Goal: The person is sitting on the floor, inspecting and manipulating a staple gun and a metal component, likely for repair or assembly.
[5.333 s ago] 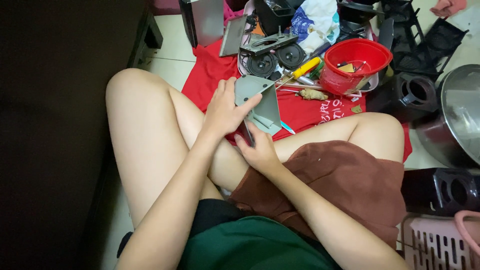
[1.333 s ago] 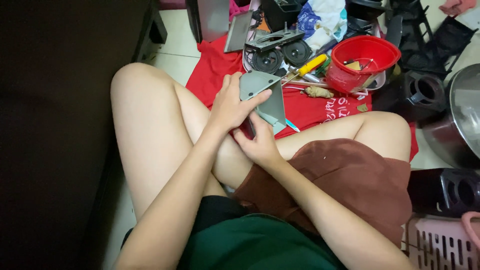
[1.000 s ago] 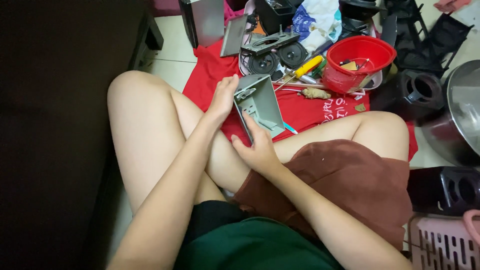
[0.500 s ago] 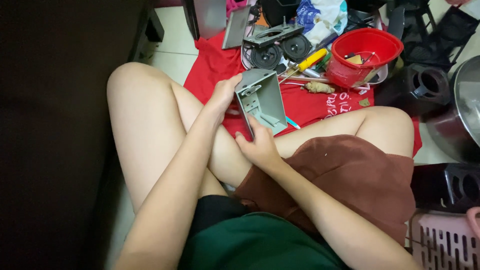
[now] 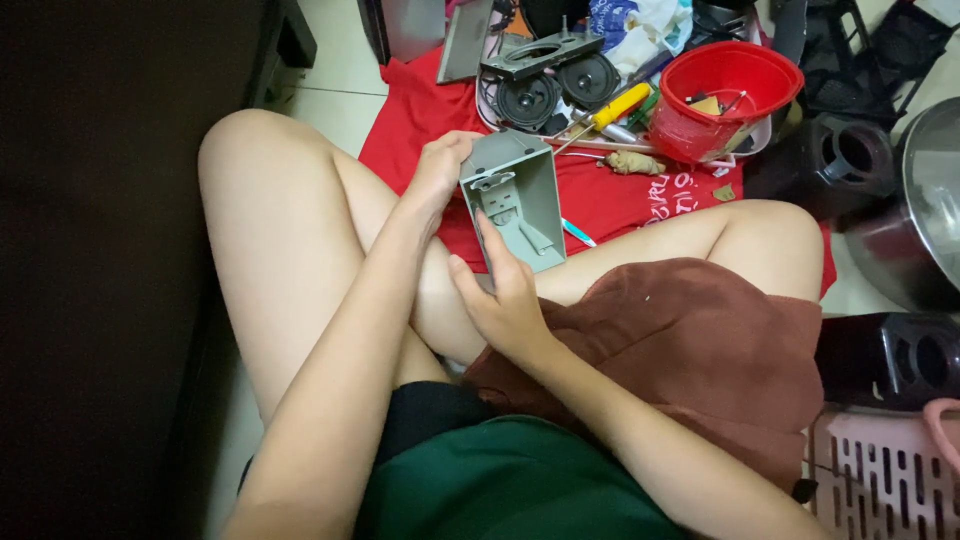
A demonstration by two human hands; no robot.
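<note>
While held up over the crossed legs, grey plastic housing [image 5: 515,205] open side to camera, above near edge of red cloth [image 5: 420,110]. Left hand [image 5: 437,177] clamped on its top-left corner, fingertips hidden behind. Right hand [image 5: 506,300] gripping lower edge, thumb inside. Inner ribs hard to read. Beyond: yellow-handled screwdriver [image 5: 605,112], red bowl [image 5: 732,92], contents unclear.

A red cloth [image 5: 620,200] lies on the floor. At its far edge stand a red bowl [image 5: 735,95], a yellow-handled screwdriver [image 5: 610,110] just left of it, and two black speakers [image 5: 555,90] further left. A pink basket [image 5: 885,475] sits well nearer, bottom right.
</note>
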